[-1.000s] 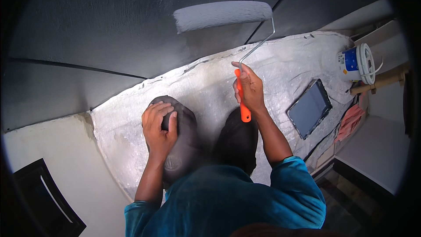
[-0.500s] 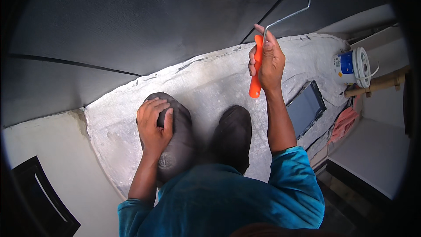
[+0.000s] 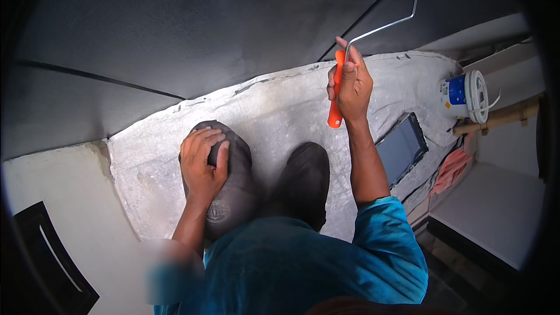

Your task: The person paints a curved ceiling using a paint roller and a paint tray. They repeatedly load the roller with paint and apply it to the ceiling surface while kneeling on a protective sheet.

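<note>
A dark grey wall (image 3: 128,20), cut by thin black grooves (image 3: 105,78), borders the far edge of a whitish ground sheet (image 3: 146,163). Past its left edge is an off-white surface (image 3: 70,181) with a black-framed panel (image 3: 44,268), perhaps a window. Beyond the right edge are a wooden pole (image 3: 504,116) and a pale slab (image 3: 490,204).

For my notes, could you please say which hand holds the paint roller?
The right hand grips the orange roller handle; the left hand rests on the left knee.
</note>
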Motion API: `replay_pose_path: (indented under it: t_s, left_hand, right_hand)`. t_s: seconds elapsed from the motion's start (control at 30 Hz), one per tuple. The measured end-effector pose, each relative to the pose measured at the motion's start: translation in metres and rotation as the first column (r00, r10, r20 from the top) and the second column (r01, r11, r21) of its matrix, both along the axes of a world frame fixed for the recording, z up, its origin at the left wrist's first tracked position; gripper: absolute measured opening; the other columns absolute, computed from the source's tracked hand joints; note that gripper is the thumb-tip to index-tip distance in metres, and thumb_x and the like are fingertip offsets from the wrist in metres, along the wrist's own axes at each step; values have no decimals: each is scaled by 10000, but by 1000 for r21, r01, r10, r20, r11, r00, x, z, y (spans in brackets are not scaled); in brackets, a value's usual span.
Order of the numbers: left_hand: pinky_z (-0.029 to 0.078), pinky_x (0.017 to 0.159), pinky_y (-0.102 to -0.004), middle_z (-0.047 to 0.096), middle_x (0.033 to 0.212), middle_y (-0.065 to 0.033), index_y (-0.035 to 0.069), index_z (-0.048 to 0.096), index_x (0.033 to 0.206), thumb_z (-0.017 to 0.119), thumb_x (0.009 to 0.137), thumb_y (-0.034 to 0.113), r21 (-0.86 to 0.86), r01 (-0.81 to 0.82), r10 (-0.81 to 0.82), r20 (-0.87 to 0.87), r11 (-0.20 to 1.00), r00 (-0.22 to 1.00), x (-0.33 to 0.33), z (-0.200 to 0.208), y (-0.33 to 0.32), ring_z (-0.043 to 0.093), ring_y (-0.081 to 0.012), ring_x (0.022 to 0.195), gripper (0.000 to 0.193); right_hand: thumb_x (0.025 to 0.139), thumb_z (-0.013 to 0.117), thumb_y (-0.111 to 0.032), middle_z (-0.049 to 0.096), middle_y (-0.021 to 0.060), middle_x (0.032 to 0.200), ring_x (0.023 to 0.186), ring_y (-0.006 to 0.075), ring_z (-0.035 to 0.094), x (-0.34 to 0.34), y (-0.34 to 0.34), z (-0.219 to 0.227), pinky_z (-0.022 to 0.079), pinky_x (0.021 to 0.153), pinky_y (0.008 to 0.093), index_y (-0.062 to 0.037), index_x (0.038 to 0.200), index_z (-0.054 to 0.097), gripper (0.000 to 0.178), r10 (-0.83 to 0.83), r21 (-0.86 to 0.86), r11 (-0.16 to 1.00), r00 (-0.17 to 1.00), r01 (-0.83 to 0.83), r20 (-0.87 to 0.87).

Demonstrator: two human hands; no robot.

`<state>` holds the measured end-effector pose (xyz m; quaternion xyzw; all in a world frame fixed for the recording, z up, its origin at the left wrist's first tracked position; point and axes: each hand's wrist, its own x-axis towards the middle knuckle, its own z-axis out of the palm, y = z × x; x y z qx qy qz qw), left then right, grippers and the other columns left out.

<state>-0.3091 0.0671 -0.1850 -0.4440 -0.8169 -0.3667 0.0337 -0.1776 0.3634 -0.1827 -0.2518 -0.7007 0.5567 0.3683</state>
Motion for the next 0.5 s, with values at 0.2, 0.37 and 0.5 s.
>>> replay_pose_path:
  t_s: [0.2,0.37,0.5]
  left_hand:
    - [469,1055,-451,738,1093,-94,51,724,1032,766,881,63,11,12,-12,3,1000,1000,-1,0,-1,673,-316,1123,158]
    - [472,1051,-452,738,1095,-93,51,724,1036,773,871,57,9,8,-8,-6,1000,1000,-1,1,-2,673,-313,1124,172]
    - [472,1054,-454,739,1099,-93,50,726,1037,779,863,51,27,13,-14,7,1000,1000,-2,0,-3,673,-310,1125,182]
  right_hand:
    - [1148,433,-351,496,-22,628,509,36,488,6,-5,-16,397,486,219,70,1512,487,559,-7,-20,1000,1000,8,29]
    - [1146,439,-330,501,-21,631,509,41,490,-6,-8,-2,404,487,221,94,1512,471,562,-31,66,997,999,32,-21]
    - [1146,441,-327,499,-20,633,513,45,495,5,-18,-21,407,486,224,102,1509,471,563,-70,3,998,997,70,24]
